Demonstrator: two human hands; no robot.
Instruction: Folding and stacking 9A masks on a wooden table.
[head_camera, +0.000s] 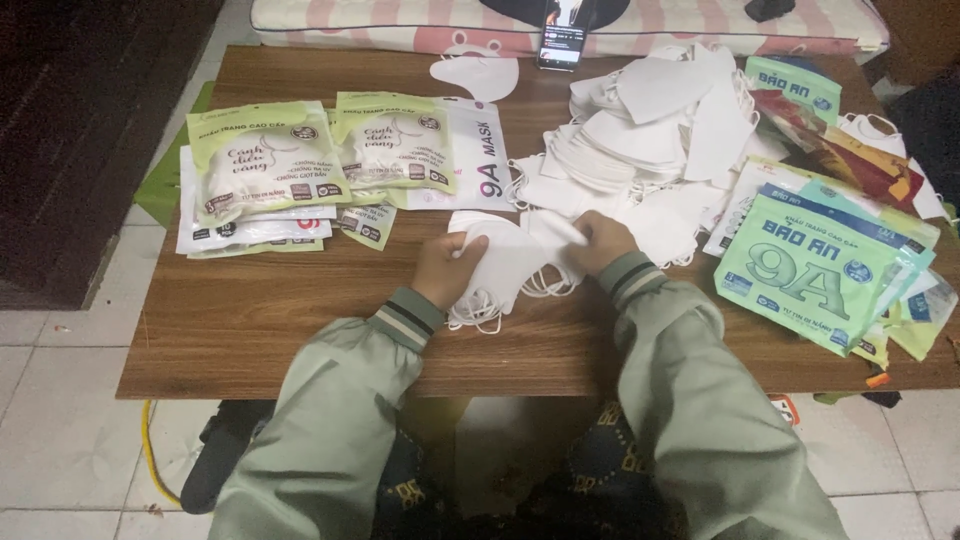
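Holding a small stack of white face masks between them, both hands sit near the desk's centre, just toward 6 o'clock. The left hand is closed around the stack's left edge; the right hand pinches the top mask's right edge, fingers narrow. Ear loops dangle onto the wood beneath. A loose heap of white masks lies at 1 o'clock, green pouches at 10 o'clock, teal pouches at 3 o'clock. Risk, as I judge it: dangling loops could tangle or snag, dragging extra masks along, and the stack could slip apart.
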